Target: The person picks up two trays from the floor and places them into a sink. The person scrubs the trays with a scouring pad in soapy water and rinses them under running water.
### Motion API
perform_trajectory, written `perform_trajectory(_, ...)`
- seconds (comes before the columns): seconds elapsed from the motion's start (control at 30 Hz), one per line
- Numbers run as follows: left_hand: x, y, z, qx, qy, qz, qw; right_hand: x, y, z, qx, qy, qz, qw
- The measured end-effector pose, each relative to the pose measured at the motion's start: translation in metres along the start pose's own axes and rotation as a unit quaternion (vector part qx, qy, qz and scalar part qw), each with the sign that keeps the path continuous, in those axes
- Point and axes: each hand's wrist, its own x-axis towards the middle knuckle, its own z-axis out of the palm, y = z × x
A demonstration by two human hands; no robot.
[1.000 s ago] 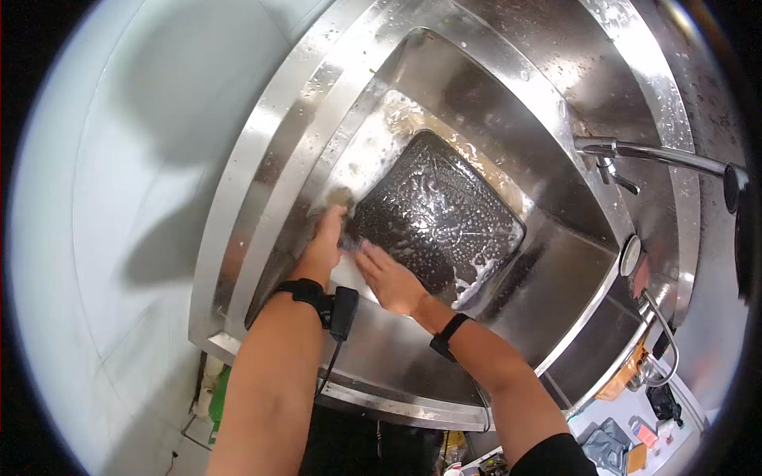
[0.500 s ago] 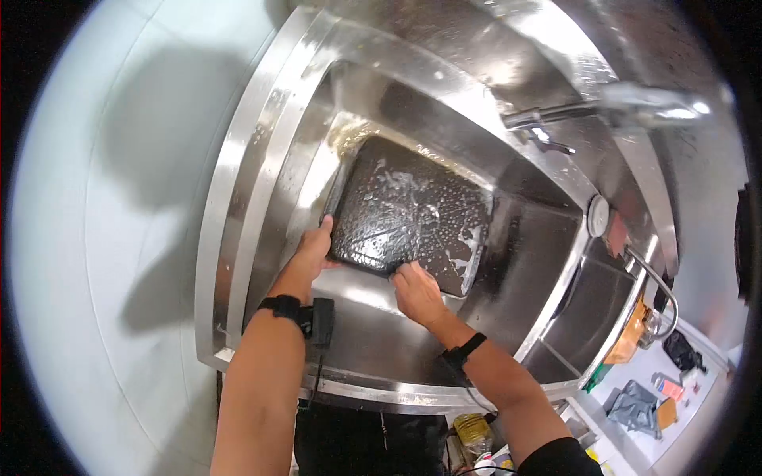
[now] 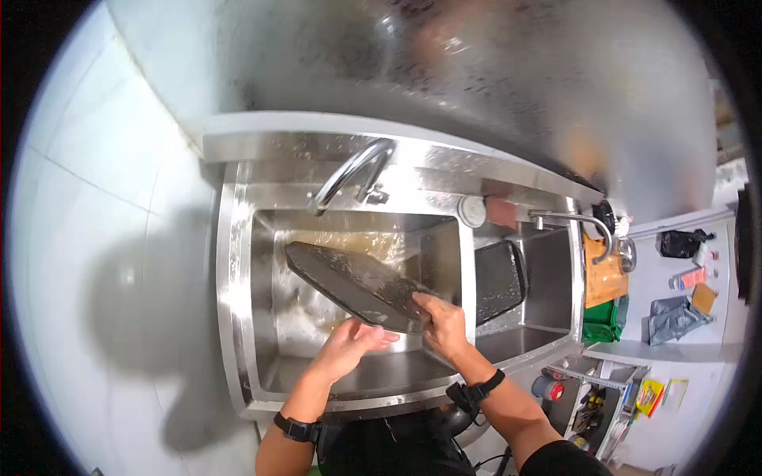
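A dark rectangular tray (image 3: 357, 284) with wet patches is tilted over the left basin of a steel sink (image 3: 309, 373). My right hand (image 3: 443, 324) is closed on the tray's right end. Beside the tray's lower edge is my left hand (image 3: 355, 347), fingers apart and thumb out; whether the fingertips touch the edge is unclear. Brownish water shows on the basin floor behind the tray.
A curved faucet (image 3: 349, 174) rises behind the left basin, and a second faucet (image 3: 583, 218) behind the right one. Another dark tray (image 3: 500, 279) lies in the right basin. A round white object (image 3: 472, 211) sits on the rim between the basins.
The tray has been lifted from its flatter position and tilted. My left hand has let go of its left corner and opened. The view has swung round, showing the right basin more fully.
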Motion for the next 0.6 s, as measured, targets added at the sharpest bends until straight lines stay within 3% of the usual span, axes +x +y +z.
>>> perform_trajectory(0.07, -0.003, -0.014, -0.006, 0.075, 0.023, -0.005, 0.997, -0.013, -0.008, -0.019, 0.084, 0.079, 0.002, 0.993)
perform_trajectory(0.17, -0.001, -0.041, -0.033, 0.214, 0.116, -0.042, 0.969, -0.053, -0.007, -0.052, 0.209, 0.134, 0.181, 0.951)
perform_trajectory(0.23, 0.005, -0.068, -0.046, 0.321, 0.191, -0.043, 0.927, -0.075, -0.007, -0.069, 0.299, 0.225, 0.235, 0.897)
perform_trajectory(0.33, 0.015, -0.07, -0.024, 0.234, 0.209, -0.101, 0.944, -0.096, -0.009, -0.093, 0.426, 0.35, 0.274, 0.788)
perform_trajectory(0.43, 0.022, -0.056, 0.018, 0.037, 0.102, -0.099, 0.989, -0.125, 0.002, -0.119, 0.593, 0.356, 0.38, 0.614)
perform_trajectory(0.53, 0.033, -0.063, 0.063, 0.043, 0.083, -0.006, 0.996, -0.167, 0.037, -0.126, 0.627, 0.38, 0.4, 0.55)
perform_trajectory(0.6, 0.033, -0.043, 0.107, 0.081, 0.04, -0.036, 0.995, -0.194, 0.062, -0.123, 0.652, 0.384, 0.414, 0.507)
